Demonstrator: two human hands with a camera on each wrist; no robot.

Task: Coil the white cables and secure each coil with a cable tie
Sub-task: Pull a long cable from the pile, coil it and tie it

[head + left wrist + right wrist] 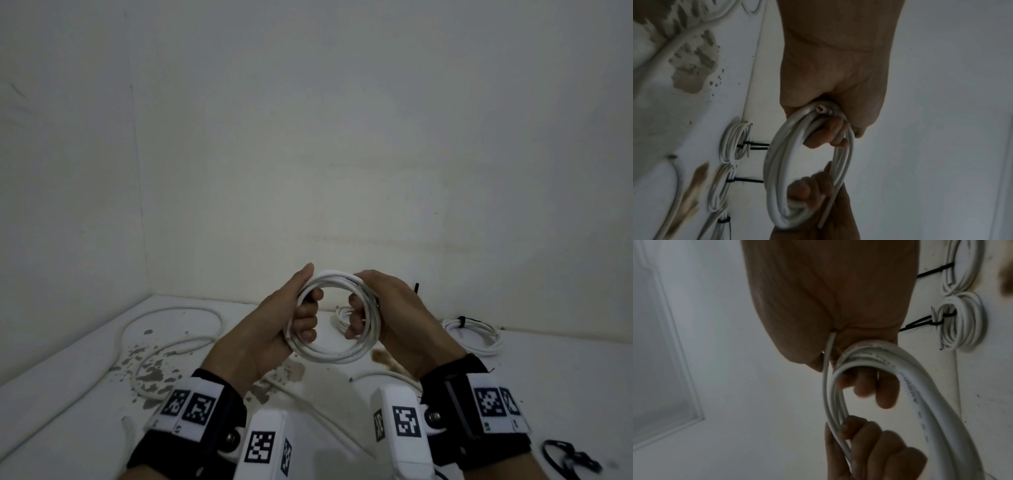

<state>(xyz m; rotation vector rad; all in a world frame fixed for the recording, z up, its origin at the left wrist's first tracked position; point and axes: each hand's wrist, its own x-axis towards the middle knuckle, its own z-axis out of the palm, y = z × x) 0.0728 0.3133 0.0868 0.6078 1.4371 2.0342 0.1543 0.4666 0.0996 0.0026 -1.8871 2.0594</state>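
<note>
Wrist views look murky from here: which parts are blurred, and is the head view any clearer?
Left wrist view: dim, right hand smeared by motion blur, stained table soft. Right wrist view: left hand blurred, coil print still legible. Head view: dim but sharper, edges bowed by the wide lens.

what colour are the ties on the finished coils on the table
Black, clearest in the right wrist view: a cable tie cinches a finished coil.

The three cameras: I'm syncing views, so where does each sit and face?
Head: worn on the head, looks down at both hands, left and right, gripping the white coil.
Left wrist: looks along the left hand at the coil; right fingers show.
Right wrist: mirrors it.
All share the coil; both wrist views share the tied coils.
</note>
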